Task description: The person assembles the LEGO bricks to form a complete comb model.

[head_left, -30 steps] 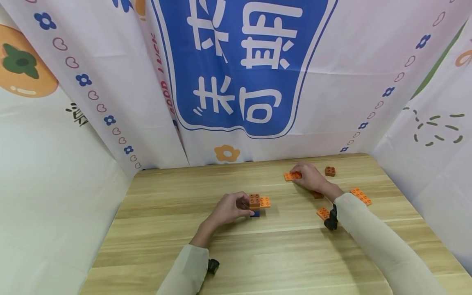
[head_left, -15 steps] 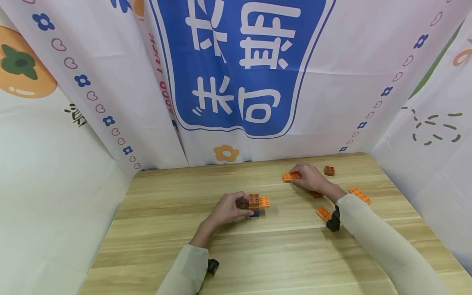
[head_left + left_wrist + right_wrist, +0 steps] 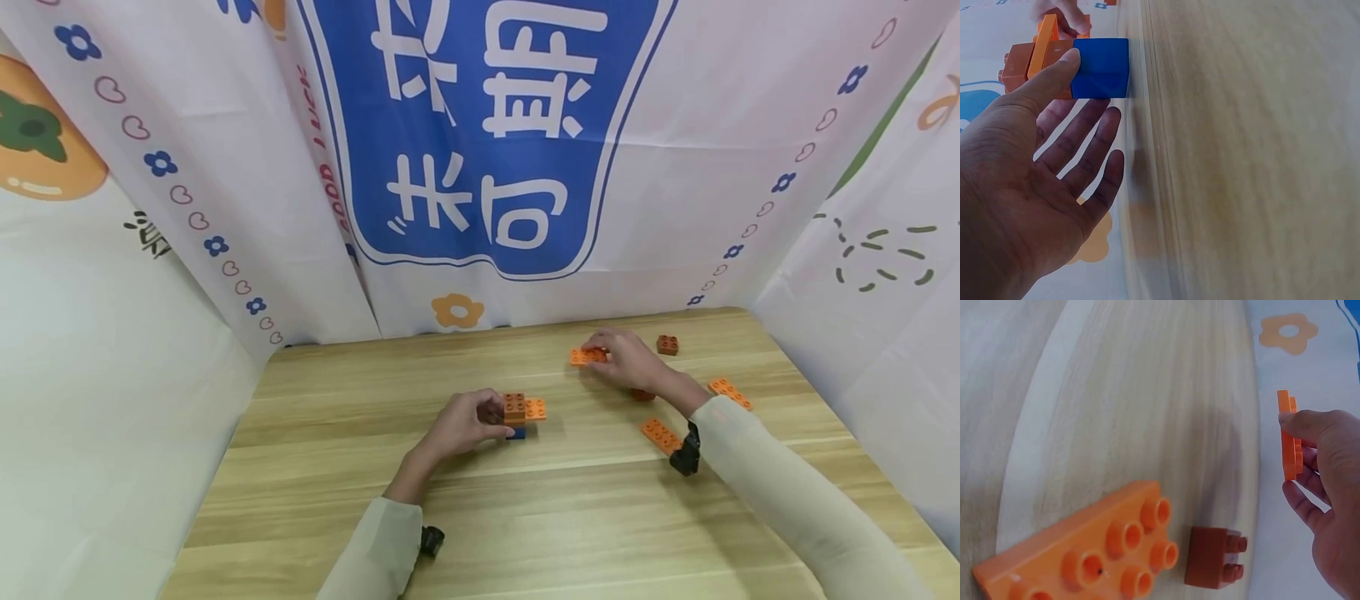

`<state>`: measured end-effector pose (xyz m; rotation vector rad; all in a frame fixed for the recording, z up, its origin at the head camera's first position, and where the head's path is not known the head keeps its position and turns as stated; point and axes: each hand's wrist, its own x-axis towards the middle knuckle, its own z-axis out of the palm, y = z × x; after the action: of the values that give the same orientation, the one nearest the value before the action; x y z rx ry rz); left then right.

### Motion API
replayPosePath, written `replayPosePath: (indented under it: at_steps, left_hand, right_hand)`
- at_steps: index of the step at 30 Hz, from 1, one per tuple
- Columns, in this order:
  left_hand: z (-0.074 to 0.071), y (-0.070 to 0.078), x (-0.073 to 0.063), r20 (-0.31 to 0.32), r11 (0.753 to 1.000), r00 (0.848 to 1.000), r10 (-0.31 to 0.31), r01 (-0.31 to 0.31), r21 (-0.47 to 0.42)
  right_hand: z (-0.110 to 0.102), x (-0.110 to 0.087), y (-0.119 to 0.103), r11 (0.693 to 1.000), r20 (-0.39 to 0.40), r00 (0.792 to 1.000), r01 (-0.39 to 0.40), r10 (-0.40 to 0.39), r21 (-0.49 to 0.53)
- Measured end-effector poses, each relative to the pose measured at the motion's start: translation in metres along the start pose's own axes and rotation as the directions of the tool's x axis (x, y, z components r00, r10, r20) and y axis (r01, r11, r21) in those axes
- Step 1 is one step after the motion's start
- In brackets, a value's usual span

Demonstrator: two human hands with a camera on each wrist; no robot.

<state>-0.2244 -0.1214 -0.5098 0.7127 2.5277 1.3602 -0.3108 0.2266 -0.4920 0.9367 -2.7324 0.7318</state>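
Note:
My left hand [image 3: 467, 427] grips a stack of toy building bricks, its thumb across the side in the left wrist view. The stack has a blue brick [image 3: 1102, 69] at the bottom, a brown brick [image 3: 1057, 57] above it, then an orange studded plate [image 3: 536, 409] jutting to the right, and another brown brick [image 3: 513, 407] on top. Farther back and right, my right hand [image 3: 624, 358] pinches a second orange plate [image 3: 1287, 437] between thumb and fingers. In the right wrist view that plate is held apart from the table. Part of it is hidden by the fingers in the head view.
Loose orange plates lie on the wooden table [image 3: 570, 517] at right: one orange plate [image 3: 662, 435] near the right wrist camera, another orange plate [image 3: 731, 392] beyond the sleeve. One brown brick [image 3: 667, 344] sits near the back; another brown brick [image 3: 642, 395] is partly under the right forearm. Printed cloth [image 3: 660, 225] encloses the table.
My right hand, with the orange plate pinched, has moved slightly left. More of the loose plate by the right wrist shows now. The left hand keeps its grip on the stack.

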Motion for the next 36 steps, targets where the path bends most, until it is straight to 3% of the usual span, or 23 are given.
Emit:
replayPosePath:
  at_steps: [9,19,36]
  left_hand:
    - [0.001,0.002,-0.002,-0.003,1.000,1.000,-0.003,0.003,-0.024]
    - [0.004,0.000,-0.003,-0.002,1.000,1.000,-0.009,0.009,-0.013]
    - [0.001,0.000,0.001,-0.013,1.000,1.000,-0.023,0.023,0.015]
  right_hand:
    - [-0.007,0.000,-0.019,0.999,0.014,0.999,0.044,-0.044,0.007]
    - [-0.010,-0.003,-0.041,0.989,0.006,0.989,0.145,-0.145,-0.002]
    - [-0.017,0.002,-0.082,0.974,0.004,0.974,0.225,-0.225,0.024]
